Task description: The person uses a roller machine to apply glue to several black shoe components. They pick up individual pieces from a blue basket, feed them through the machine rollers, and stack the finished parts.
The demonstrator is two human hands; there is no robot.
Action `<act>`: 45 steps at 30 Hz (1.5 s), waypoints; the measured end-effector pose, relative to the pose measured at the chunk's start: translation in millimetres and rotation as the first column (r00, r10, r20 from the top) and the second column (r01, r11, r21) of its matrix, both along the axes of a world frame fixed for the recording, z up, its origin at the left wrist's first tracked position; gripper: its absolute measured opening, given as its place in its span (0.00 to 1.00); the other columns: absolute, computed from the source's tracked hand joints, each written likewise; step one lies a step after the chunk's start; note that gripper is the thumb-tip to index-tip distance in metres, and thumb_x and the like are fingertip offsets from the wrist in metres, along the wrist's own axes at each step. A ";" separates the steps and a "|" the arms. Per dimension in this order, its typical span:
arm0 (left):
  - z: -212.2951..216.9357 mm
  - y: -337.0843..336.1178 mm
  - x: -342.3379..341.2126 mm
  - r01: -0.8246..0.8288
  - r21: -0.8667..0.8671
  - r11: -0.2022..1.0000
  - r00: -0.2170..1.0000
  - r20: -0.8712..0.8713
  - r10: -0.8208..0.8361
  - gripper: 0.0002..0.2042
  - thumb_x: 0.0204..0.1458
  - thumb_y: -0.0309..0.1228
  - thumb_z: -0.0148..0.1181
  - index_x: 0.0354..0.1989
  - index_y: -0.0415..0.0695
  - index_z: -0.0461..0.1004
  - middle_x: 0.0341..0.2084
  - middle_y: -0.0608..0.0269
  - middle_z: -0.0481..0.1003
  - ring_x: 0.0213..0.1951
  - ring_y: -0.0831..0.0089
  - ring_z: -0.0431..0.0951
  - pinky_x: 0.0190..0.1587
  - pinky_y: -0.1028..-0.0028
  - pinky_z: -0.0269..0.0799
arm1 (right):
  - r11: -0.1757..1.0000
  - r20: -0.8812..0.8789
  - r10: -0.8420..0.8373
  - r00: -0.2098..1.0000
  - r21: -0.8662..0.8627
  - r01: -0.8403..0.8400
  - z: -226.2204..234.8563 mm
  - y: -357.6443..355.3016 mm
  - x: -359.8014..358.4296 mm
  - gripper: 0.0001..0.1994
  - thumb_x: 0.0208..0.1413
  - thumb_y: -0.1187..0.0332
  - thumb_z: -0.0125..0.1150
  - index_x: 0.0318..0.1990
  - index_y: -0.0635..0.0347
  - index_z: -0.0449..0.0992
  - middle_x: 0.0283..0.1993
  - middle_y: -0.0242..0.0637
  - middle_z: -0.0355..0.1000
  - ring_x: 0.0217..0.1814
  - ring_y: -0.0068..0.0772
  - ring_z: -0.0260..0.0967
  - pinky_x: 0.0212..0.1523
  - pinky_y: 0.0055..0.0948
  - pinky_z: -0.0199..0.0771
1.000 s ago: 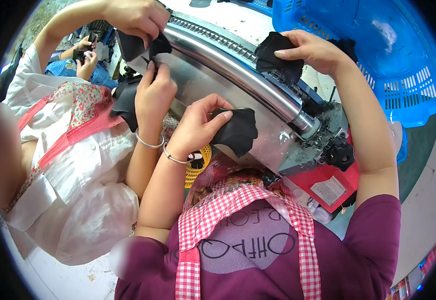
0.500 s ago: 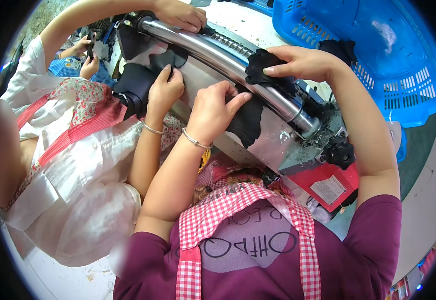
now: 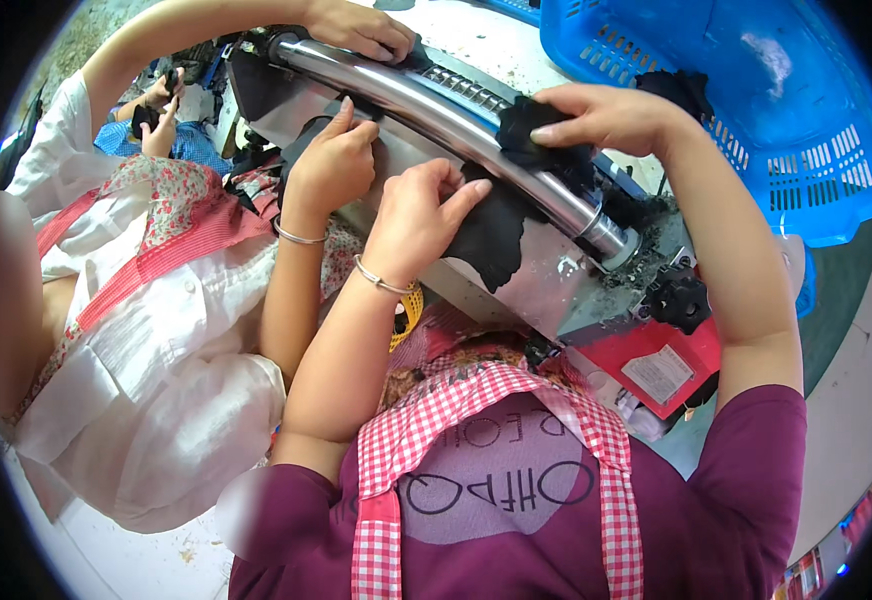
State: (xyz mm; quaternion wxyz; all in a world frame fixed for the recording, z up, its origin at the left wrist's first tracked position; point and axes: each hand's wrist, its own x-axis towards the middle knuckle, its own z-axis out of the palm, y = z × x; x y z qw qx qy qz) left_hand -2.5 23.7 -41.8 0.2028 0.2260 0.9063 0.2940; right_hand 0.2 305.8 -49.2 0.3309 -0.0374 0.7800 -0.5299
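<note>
A shiny metal roller (image 3: 411,95) runs slantwise across a machine. On its near side my left hand (image 3: 421,215), wearing a bracelet, pinches the edge of a limp black fabric-like piece (image 3: 494,245) with a wavy edge, which hangs over the machine's pale metal plate (image 3: 556,285). My right hand (image 3: 606,115) reaches over the far side with its thumb and fingers closed on a bunched black fabric-like piece (image 3: 536,135). Whether both hands hold one piece running through under the roller, I cannot tell.
A co-worker in white works close on my left, one hand (image 3: 364,32) beyond the roller, another (image 3: 334,165) before it. Behind stands a blue plastic basket (image 3: 816,205) with a black piece (image 3: 678,92) at its edge. A black knob (image 3: 681,300) and red box (image 3: 661,370) are near my right arm.
My hands stay nearly in place; the black piece at my right hand looks more bunched. The co-worker's near hand has shifted slightly left, and the dark piece beside it has dropped lower.
</note>
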 end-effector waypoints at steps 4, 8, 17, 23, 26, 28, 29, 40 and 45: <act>-13.2 -20.6 4.1 -0.196 0.311 0.930 0.892 0.450 0.038 0.10 0.56 0.31 0.66 0.36 0.34 0.78 0.22 0.65 0.78 0.27 0.83 0.77 0.30 0.76 0.73 | 0.999 -0.021 -0.050 0.999 0.006 0.051 -28.1 2.8 -1.9 0.28 0.60 0.56 0.67 0.65 0.57 0.70 0.51 0.31 0.73 0.52 0.22 0.66 0.53 0.25 0.68; -9.3 -31.9 2.4 -0.130 0.236 0.963 0.891 0.454 0.008 0.09 0.55 0.30 0.65 0.36 0.35 0.78 0.22 0.62 0.78 0.25 0.81 0.76 0.29 0.74 0.73 | 0.932 -0.096 -0.196 0.976 -0.329 0.155 -30.7 19.5 -6.8 0.24 0.61 0.62 0.65 0.62 0.62 0.70 0.55 0.34 0.74 0.56 0.21 0.69 0.59 0.25 0.69; -0.1 -10.0 2.2 -0.098 0.177 0.979 0.933 0.358 0.029 0.11 0.56 0.33 0.66 0.36 0.34 0.78 0.24 0.56 0.80 0.27 0.74 0.80 0.31 0.72 0.74 | 0.997 0.097 -0.035 0.995 -0.060 0.041 -19.9 1.6 -1.5 0.26 0.61 0.60 0.66 0.63 0.60 0.70 0.55 0.31 0.72 0.57 0.22 0.64 0.61 0.27 0.65; -12.7 -31.3 4.3 -0.133 0.290 0.948 0.882 0.470 -0.020 0.09 0.57 0.29 0.64 0.39 0.35 0.77 0.26 0.61 0.80 0.30 0.79 0.80 0.33 0.74 0.75 | 0.894 0.011 -0.159 0.987 -0.424 0.148 -26.3 20.8 -9.0 0.23 0.60 0.65 0.66 0.60 0.63 0.72 0.52 0.31 0.75 0.53 0.21 0.70 0.57 0.25 0.70; -3.3 -22.5 2.0 -0.036 0.126 0.991 0.947 0.322 -0.007 0.11 0.55 0.32 0.65 0.37 0.34 0.78 0.21 0.57 0.77 0.26 0.74 0.80 0.31 0.71 0.74 | 0.779 0.049 -0.285 0.957 -0.570 0.261 -16.6 16.8 -3.1 0.21 0.60 0.64 0.66 0.57 0.64 0.75 0.48 0.30 0.78 0.48 0.21 0.75 0.53 0.25 0.74; 1.9 -6.0 -0.1 0.071 -0.021 0.997 0.997 0.041 -0.070 0.14 0.54 0.35 0.67 0.35 0.34 0.78 0.19 0.54 0.75 0.22 0.70 0.77 0.29 0.69 0.71 | 0.808 0.159 -0.202 0.966 -0.530 0.256 -15.1 12.8 -1.5 0.20 0.61 0.62 0.66 0.57 0.63 0.75 0.48 0.30 0.78 0.48 0.20 0.74 0.52 0.24 0.74; 6.6 3.9 -1.0 0.050 -0.049 0.998 0.999 0.012 -0.049 0.15 0.54 0.38 0.68 0.33 0.34 0.78 0.18 0.55 0.74 0.23 0.71 0.76 0.29 0.69 0.71 | 0.901 0.160 -0.070 0.985 -0.414 0.132 -17.4 9.9 -5.1 0.22 0.60 0.60 0.66 0.58 0.61 0.75 0.49 0.31 0.77 0.49 0.21 0.72 0.49 0.25 0.73; -17.0 -41.1 6.9 -0.105 0.235 0.966 0.905 0.425 -0.006 0.11 0.56 0.31 0.65 0.36 0.34 0.77 0.19 0.62 0.75 0.22 0.80 0.72 0.26 0.73 0.67 | 0.926 -0.048 -0.261 0.964 -0.295 0.236 -30.0 17.6 -7.0 0.25 0.59 0.64 0.67 0.62 0.62 0.71 0.56 0.33 0.74 0.58 0.22 0.68 0.61 0.24 0.66; -1.0 -18.0 0.4 -0.035 0.043 0.998 0.968 0.250 0.023 0.15 0.55 0.36 0.66 0.30 0.33 0.75 0.16 0.54 0.72 0.19 0.74 0.71 0.25 0.69 0.67 | 0.823 0.164 -0.173 0.971 -0.518 0.234 -24.3 17.8 -8.0 0.24 0.61 0.63 0.65 0.63 0.62 0.71 0.54 0.31 0.76 0.54 0.21 0.72 0.59 0.25 0.70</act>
